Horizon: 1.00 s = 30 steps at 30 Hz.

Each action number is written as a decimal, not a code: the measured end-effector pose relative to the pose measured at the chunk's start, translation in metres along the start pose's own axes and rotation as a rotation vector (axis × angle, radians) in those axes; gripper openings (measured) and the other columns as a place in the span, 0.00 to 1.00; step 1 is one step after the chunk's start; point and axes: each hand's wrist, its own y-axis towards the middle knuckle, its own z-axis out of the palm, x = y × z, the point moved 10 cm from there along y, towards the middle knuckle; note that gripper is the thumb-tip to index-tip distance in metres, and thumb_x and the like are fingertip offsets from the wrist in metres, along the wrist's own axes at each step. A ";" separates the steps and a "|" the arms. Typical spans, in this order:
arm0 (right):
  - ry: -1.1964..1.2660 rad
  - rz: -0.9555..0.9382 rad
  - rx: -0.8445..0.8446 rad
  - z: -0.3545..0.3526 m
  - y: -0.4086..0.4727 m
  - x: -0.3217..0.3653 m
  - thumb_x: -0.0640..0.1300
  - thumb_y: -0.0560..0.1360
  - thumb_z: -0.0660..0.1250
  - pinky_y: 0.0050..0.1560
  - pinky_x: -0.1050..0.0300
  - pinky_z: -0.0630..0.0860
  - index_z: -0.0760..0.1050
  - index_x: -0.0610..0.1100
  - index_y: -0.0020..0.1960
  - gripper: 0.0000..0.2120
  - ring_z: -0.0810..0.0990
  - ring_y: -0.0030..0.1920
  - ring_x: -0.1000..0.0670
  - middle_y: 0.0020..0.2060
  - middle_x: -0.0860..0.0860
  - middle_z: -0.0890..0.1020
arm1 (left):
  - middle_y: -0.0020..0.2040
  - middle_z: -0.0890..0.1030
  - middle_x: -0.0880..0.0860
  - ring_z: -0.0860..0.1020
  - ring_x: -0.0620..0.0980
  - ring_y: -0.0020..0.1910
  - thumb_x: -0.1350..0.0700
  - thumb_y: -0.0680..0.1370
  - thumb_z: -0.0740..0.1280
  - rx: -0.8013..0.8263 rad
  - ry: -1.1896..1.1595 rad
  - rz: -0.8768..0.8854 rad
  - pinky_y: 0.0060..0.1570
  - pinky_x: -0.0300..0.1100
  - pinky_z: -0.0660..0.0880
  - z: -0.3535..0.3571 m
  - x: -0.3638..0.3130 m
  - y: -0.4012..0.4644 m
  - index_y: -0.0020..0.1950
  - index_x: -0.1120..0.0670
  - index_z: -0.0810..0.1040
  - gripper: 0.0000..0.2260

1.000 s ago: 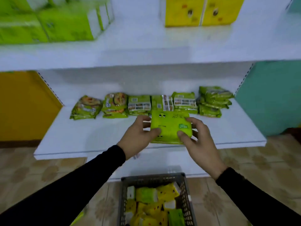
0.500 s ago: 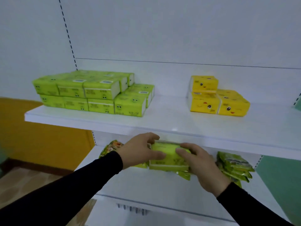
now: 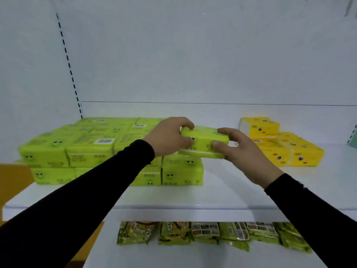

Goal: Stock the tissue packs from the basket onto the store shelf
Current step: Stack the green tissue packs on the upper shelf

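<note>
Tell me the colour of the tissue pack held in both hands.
Lime green with a small cartoon face, the tissue pack shows best in the head view.

You find no print sharp enough to read: the lettering and label patches on the green tissue packs (image 3: 88,151), the yellow packs (image 3: 289,151) and the snack bags (image 3: 212,234) are all blurred.

You're facing a plain white back panel (image 3: 193,55) with a dashed slot strip (image 3: 67,60) running down its left side. Light's flat and kinda dim, and there's a mustard-yellow wall (image 3: 11,182) peeking out at the far left.
</note>
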 end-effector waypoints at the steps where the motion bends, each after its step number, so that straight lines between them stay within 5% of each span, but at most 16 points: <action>1: -0.004 -0.010 -0.016 0.006 0.012 0.000 0.47 0.75 0.73 0.55 0.54 0.79 0.74 0.52 0.65 0.20 0.83 0.46 0.55 0.58 0.56 0.78 | 0.54 0.75 0.48 0.75 0.46 0.41 0.54 0.73 0.73 0.013 0.081 0.030 0.40 0.36 0.70 -0.003 0.004 0.013 0.62 0.48 0.77 0.17; 5: 0.013 -0.034 -0.048 0.026 0.055 -0.007 0.45 0.75 0.72 0.42 0.67 0.76 0.71 0.49 0.68 0.23 0.83 0.49 0.54 0.63 0.51 0.75 | 0.67 0.73 0.53 0.73 0.51 0.60 0.53 0.75 0.70 0.069 0.306 0.084 0.52 0.37 0.66 -0.008 0.019 0.061 0.69 0.50 0.72 0.23; 9: -0.063 -0.028 -0.049 0.040 0.100 -0.027 0.49 0.74 0.73 0.42 0.66 0.74 0.70 0.50 0.70 0.26 0.82 0.54 0.50 0.67 0.48 0.71 | 0.70 0.70 0.53 0.69 0.53 0.67 0.52 0.77 0.68 0.149 0.442 0.054 0.55 0.39 0.65 0.000 0.037 0.099 0.72 0.51 0.69 0.23; 15: -0.141 -0.031 -0.003 0.065 0.155 -0.049 0.47 0.77 0.69 0.65 0.50 0.73 0.68 0.50 0.72 0.24 0.74 0.66 0.46 0.71 0.46 0.68 | 0.71 0.70 0.56 0.69 0.55 0.69 0.56 0.79 0.63 0.180 0.604 -0.031 0.62 0.43 0.67 0.009 0.078 0.142 0.74 0.53 0.67 0.22; 19: -0.376 -0.029 0.051 0.083 0.165 -0.061 0.44 0.82 0.61 0.71 0.57 0.62 0.62 0.44 0.76 0.24 0.64 0.73 0.47 0.74 0.45 0.66 | 0.72 0.70 0.56 0.69 0.56 0.70 0.55 0.81 0.59 0.262 0.703 -0.121 0.67 0.47 0.68 0.024 0.105 0.148 0.74 0.53 0.68 0.20; 21: -0.393 -0.004 0.080 0.088 0.165 -0.064 0.43 0.83 0.59 0.66 0.60 0.65 0.59 0.45 0.78 0.25 0.67 0.71 0.47 0.76 0.46 0.64 | 0.73 0.70 0.55 0.69 0.56 0.70 0.52 0.82 0.56 0.270 0.711 -0.148 0.67 0.48 0.68 0.026 0.111 0.148 0.74 0.51 0.68 0.20; 25: -0.351 0.066 0.168 0.098 0.168 -0.063 0.40 0.82 0.57 0.41 0.68 0.73 0.51 0.45 0.80 0.30 0.74 0.54 0.51 0.76 0.46 0.63 | 0.74 0.66 0.55 0.63 0.60 0.72 0.48 0.83 0.51 0.335 0.821 -0.213 0.71 0.55 0.61 0.032 0.118 0.144 0.74 0.48 0.65 0.20; 30: -0.335 0.064 0.134 0.092 0.161 -0.053 0.41 0.80 0.60 0.40 0.67 0.74 0.49 0.47 0.81 0.33 0.76 0.57 0.49 0.72 0.46 0.65 | 0.72 0.67 0.57 0.62 0.61 0.71 0.48 0.82 0.50 0.315 0.857 -0.214 0.70 0.57 0.59 0.031 0.106 0.139 0.72 0.52 0.66 0.20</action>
